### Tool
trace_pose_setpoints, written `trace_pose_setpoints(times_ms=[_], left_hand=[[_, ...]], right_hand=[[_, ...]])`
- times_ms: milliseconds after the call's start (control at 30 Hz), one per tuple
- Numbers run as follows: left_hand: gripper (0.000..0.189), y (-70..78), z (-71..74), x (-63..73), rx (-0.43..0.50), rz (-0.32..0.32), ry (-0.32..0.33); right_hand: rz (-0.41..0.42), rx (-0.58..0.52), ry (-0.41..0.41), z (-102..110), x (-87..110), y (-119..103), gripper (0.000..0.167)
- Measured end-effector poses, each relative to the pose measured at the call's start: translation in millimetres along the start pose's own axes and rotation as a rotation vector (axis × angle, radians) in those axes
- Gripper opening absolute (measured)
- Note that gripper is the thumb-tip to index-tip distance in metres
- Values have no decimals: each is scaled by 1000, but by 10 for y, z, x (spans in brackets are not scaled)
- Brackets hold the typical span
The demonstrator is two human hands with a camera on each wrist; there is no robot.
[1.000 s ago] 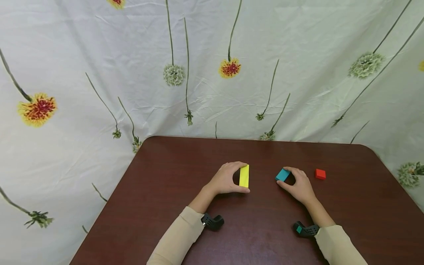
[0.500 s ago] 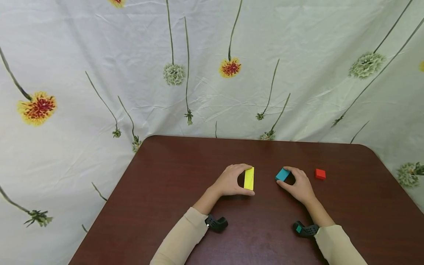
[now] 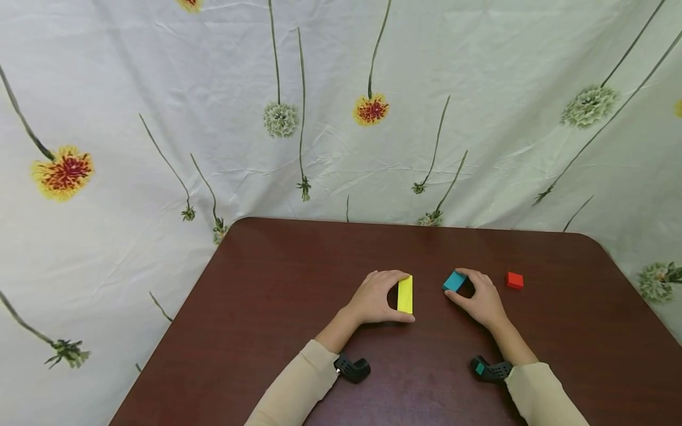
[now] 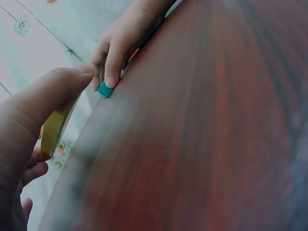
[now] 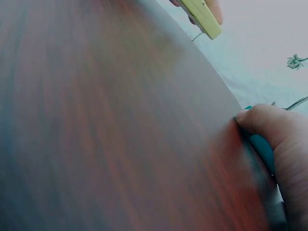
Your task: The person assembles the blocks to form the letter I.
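A yellow rectangular block (image 3: 405,294) is being gripped at its two ends, clear of the dark red-brown, wood-grained tabletop (image 3: 266,313), by the widely parted thumb and fingers of the left hand (image 3: 372,299), and is being held at that hand's three o'clock. Between two and three o'clock from it, a blue rectangular block (image 3: 454,280) is being pinched on the tabletop, at ten o'clock from the right hand (image 3: 485,300), by a more narrowly parted thumb and fingers. A small red block (image 3: 514,280) is being displayed untouched at the right hand's two o'clock. At twelve o'clock, the table is being backed by white, flower-printed cloth (image 3: 330,71).
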State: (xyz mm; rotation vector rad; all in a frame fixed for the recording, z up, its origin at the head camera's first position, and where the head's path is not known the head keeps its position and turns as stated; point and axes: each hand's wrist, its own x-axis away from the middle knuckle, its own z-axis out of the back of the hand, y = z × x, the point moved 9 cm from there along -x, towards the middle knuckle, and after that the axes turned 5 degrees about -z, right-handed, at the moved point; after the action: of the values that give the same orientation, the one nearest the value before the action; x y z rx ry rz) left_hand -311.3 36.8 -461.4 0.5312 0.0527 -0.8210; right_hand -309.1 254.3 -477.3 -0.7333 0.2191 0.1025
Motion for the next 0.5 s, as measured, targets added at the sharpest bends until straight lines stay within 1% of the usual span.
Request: trace_pose_setpoints(times_ms=[200, 500], left_hand=[[87, 18, -1, 7, -3, -12, 17], [89, -38, -59, 26, -11, 14, 7]], right_hand=[[-4, 0, 4, 4, 3, 7, 57], [-1, -8, 4, 9, 11, -4, 57]])
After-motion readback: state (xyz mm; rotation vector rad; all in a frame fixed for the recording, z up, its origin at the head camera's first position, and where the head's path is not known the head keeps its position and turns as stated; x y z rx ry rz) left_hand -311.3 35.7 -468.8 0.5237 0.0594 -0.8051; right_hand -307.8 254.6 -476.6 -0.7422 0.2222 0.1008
